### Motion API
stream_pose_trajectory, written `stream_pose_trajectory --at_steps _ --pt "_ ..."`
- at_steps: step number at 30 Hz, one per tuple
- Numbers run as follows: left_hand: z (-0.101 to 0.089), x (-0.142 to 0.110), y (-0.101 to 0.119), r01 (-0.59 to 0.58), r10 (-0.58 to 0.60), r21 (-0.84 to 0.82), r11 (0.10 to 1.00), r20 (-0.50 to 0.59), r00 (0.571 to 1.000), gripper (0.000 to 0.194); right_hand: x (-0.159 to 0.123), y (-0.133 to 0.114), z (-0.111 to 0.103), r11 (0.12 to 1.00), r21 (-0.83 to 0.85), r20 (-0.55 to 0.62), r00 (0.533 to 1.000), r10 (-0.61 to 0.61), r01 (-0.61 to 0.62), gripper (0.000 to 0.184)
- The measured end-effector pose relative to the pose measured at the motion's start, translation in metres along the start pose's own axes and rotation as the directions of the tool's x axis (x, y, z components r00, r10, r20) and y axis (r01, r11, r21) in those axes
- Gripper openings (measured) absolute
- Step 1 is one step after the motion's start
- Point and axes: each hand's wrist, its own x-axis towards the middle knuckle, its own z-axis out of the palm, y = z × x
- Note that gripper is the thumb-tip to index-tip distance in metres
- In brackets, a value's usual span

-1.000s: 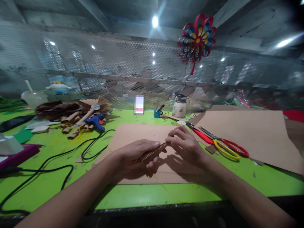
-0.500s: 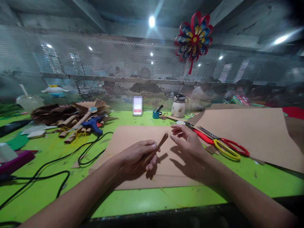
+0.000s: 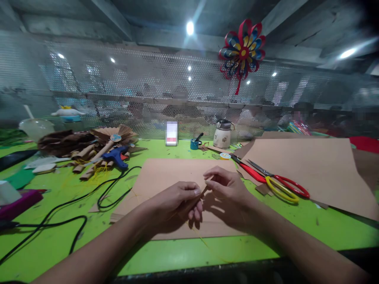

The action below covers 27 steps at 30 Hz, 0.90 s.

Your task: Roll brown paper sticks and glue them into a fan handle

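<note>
My left hand (image 3: 180, 199) is closed around a narrow bundle of pleated brown paper (image 3: 204, 192), held at a slant with its upper end toward the right. At that upper end my right hand (image 3: 226, 183) has its thumb and fingers bent in and closed on the paper tip; part of the tip is hidden by the fingers. Beneath both hands lies a stack of flat brown paper sheets (image 3: 168, 169). A thin yellow thread (image 3: 203, 239) trails below my left hand over the sheets and the table.
Scissors with red and yellow handles (image 3: 282, 189) lie to the right, near a large brown sheet (image 3: 319, 169). On the left are a blue glue gun (image 3: 117, 157), black cables (image 3: 65, 200) and rolled paper tubes (image 3: 87, 169). A bottle (image 3: 222, 136) and a phone (image 3: 171, 133) stand behind.
My right hand has come left and down onto the bundle's upper end, its fingers closing in. My left hand has shifted slightly right, still holding the pleated paper.
</note>
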Motion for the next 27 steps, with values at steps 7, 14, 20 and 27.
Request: stream_pose_trajectory --at_steps 7,14,20,27 --pt "0.01 -0.003 0.004 -0.006 0.0 -0.092 0.996 -0.067 0.998 0.026 0.0 -0.006 0.008 0.972 0.154 -0.062 0.98 0.188 -0.177 0.022" --pt "0.024 -0.001 -0.003 -0.09 0.071 -0.104 0.991 -0.172 0.983 0.027 0.005 0.0 0.013 0.936 0.193 -0.091 0.944 0.316 -0.295 0.032" --pt "0.044 0.011 -0.016 -0.301 0.32 0.112 0.947 -0.416 0.851 0.029 0.004 -0.002 0.015 0.911 0.284 -0.136 0.928 0.348 -0.3 0.027" --pt "0.028 0.013 -0.009 -0.21 0.5 0.739 0.641 -0.193 0.844 0.01 0.007 -0.004 0.01 0.942 0.223 -0.151 0.946 0.287 -0.251 0.029"
